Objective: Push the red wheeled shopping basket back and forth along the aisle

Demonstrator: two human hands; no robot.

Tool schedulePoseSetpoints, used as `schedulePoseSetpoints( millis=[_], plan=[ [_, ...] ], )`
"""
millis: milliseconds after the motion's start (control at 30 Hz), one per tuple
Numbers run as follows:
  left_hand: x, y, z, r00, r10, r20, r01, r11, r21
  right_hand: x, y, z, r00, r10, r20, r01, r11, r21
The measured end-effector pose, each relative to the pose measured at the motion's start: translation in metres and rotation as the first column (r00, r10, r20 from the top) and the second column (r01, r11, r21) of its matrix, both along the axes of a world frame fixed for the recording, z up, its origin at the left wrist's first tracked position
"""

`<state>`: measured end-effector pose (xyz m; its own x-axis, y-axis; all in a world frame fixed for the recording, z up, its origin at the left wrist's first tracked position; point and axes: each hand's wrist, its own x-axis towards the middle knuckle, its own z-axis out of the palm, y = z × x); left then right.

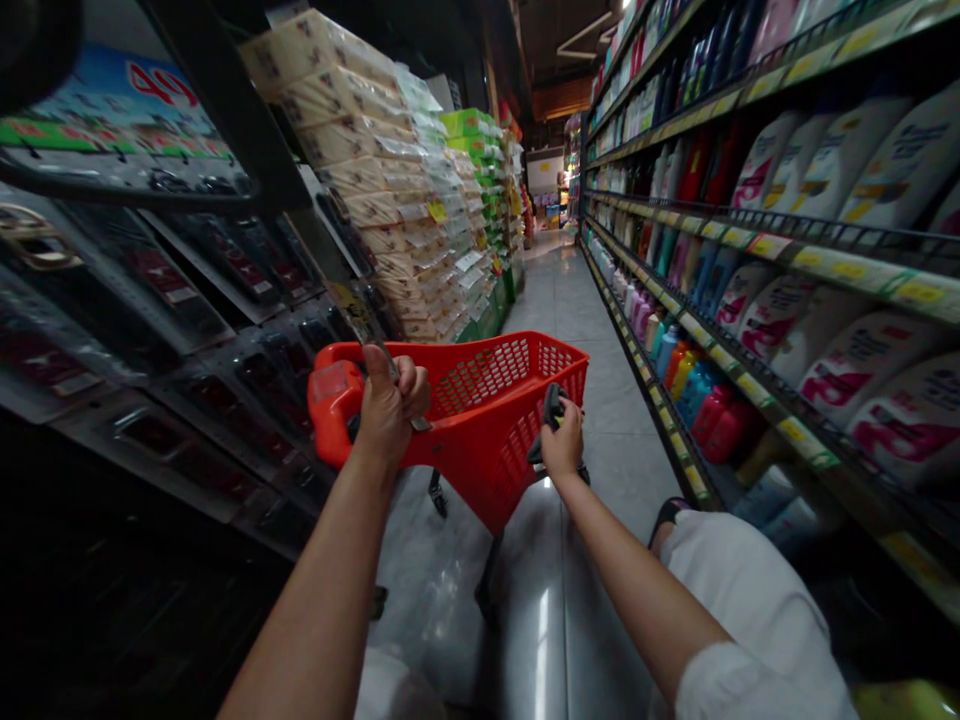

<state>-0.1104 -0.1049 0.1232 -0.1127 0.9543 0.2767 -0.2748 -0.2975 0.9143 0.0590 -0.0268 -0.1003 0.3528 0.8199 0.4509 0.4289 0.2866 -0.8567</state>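
My left hand (388, 400) is closed around a long, narrow, greyish strip (356, 312) that slants from the upper left down past my fist. It is held over the handle end of a red plastic shopping cart (472, 440). Along the cart's right side, my right hand (564, 440) grips a small dark grey object (553, 408) with a hint of yellow; its kind is hard to make out. The visible part of the cart's basket shows perforated walls and no goods. Its dark legs and wheels stand on the tiled floor.
On the left hangs a rack of dark blister-packed goods (180, 260), with tall stacks of wrapped packages (375, 190) beyond. Shelves of bottles (855, 370) line the right side. A grey tiled aisle (555, 290) runs ahead between them. My white-clothed knee (742, 590) is near the lower shelf.
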Motion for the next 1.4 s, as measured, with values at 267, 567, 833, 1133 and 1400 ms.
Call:
schedulePoseSetpoints(
  millis=[267, 567, 833, 1133, 1400],
  plan=[
    [0.001, 0.001, -0.001, 1.0, -0.006, -0.015, 0.006, 1.0, 0.003, -0.016, -0.011, 0.006, 0.955, 0.166, 0.245, -0.142, 0.984, -0.109],
    [0.007, 0.003, 0.0, 0.999, 0.011, -0.031, -0.011, 1.0, 0.012, -0.056, -0.067, 0.027, 0.876, 0.391, 0.284, -0.427, 0.901, 0.077],
    [0.006, 0.004, -0.003, 0.999, 0.017, -0.034, -0.016, 0.999, 0.037, -0.047, -0.072, 0.011, 0.826, 0.473, 0.308, -0.508, 0.86, 0.041],
    [0.005, 0.008, -0.006, 1.0, 0.015, -0.007, -0.015, 0.999, 0.039, -0.04, -0.068, 0.006, 0.796, 0.502, 0.338, -0.5, 0.86, -0.102],
    [0.007, 0.011, -0.006, 0.997, 0.053, -0.062, -0.047, 0.995, 0.084, -0.023, -0.068, -0.015, 0.707, 0.53, 0.468, -0.487, 0.845, -0.22]
  ],
)
